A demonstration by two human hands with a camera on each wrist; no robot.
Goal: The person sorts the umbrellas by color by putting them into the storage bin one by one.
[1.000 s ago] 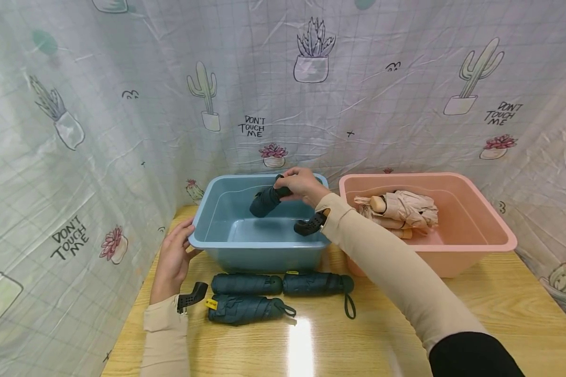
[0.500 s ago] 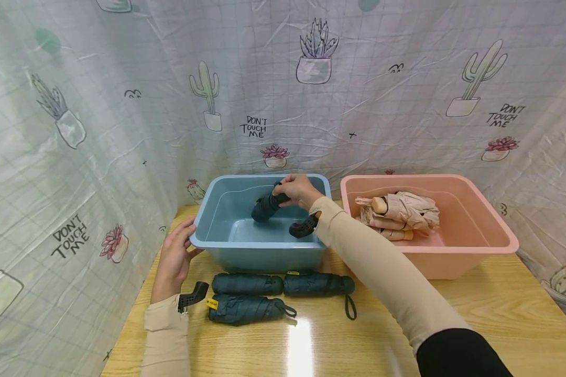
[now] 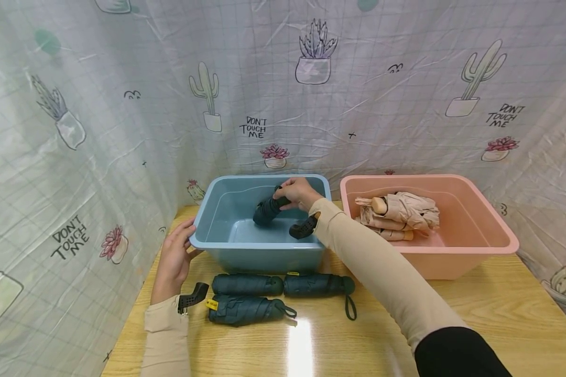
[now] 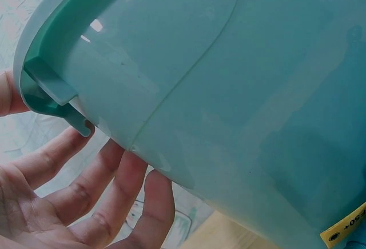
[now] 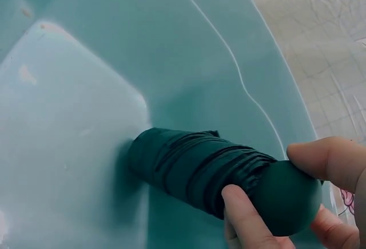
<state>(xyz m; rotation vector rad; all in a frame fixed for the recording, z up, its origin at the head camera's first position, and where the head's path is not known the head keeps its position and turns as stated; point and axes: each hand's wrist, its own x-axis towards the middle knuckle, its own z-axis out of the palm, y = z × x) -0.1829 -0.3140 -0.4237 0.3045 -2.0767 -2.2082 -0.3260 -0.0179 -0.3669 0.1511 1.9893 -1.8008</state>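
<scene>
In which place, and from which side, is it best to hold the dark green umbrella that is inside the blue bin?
The rounded handle of the folding umbrella seems best, gripped from above, as the right hand does: the umbrella tilts with this smooth end uppermost, and the walls of the blue bin leave less room from the sides.

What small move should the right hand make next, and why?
Probably ease the upper end down to lay the umbrella flat: the right hand holds it tilted inside the blue bin, its lower end close to the bin's floor, with bare floor alongside.
</scene>
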